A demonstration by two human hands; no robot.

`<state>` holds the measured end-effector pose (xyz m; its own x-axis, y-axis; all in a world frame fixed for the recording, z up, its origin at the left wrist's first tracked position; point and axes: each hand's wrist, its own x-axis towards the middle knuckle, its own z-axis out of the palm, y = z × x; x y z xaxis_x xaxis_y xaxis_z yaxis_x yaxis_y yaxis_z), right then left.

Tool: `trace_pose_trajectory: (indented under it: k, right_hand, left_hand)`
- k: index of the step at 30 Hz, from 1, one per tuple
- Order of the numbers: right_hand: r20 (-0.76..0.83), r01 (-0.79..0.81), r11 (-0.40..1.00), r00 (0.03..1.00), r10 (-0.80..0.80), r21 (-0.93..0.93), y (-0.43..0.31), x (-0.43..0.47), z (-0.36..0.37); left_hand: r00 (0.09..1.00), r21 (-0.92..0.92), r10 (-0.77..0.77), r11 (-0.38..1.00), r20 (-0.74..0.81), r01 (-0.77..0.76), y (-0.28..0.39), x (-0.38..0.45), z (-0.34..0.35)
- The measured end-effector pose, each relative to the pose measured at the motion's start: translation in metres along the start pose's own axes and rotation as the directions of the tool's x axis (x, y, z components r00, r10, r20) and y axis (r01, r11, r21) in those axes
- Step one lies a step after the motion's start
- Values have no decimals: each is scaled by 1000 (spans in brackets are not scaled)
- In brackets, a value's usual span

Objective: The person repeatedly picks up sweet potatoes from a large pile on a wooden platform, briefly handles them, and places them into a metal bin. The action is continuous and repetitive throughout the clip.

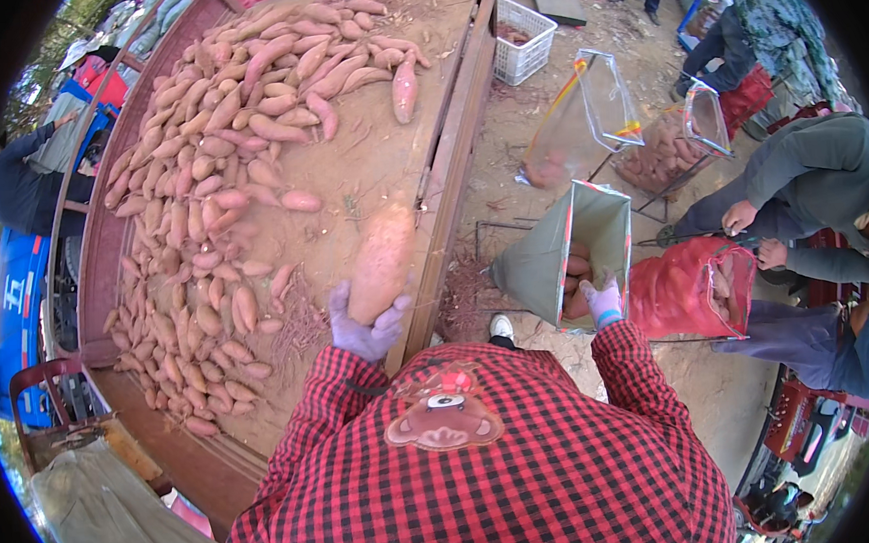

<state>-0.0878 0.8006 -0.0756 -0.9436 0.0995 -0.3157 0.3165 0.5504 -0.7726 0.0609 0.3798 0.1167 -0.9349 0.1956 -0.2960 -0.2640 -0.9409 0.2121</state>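
My left hand (367,331), in a pale purple glove, grips the lower end of a large sweet potato (383,263) and holds it up over the truck bed (375,156). To its left lies a big heap of sweet potatoes (197,174), larger ones at the far end and smaller ones nearer me. My right hand (603,300), gloved alike, is at the near edge of the mouth of a green woven bag (534,254) held open on a frame. Its thumb and fingers look apart, with nothing visible between them. Several sweet potatoes (577,266) lie inside that bag.
The bed's metal side rail (447,174) runs between my hands. A filled red mesh bag (674,287) stands right of the green bag, beside a person's hands (739,217). Beyond are framed mesh bags (575,128), a white plastic crate (525,42) and a platform scale (558,6).
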Motion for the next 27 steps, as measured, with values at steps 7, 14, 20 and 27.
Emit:
trace_pose_trajectory:
  k: [7,14,20,27]
  right_hand:
    - [563,-283,505,593,-576,815,-198,-84,38]
    - [414,-405,114,810,-415,907,-189,-73,7]
    - [202,-214,-207,976,-77,955,-84,-42,-52]
    - [81,22,-322,950,302,946,64,-22,-164]
  left_hand:
    - [921,42,-285,958,265,284,-38,48,21]
    - [818,443,-520,691,-245,571,-83,107,17]
    - [724,477,-299,589,-621,652,-90,130,-41]
    - [671,523,-269,455,-691,721,-90,129,-90]
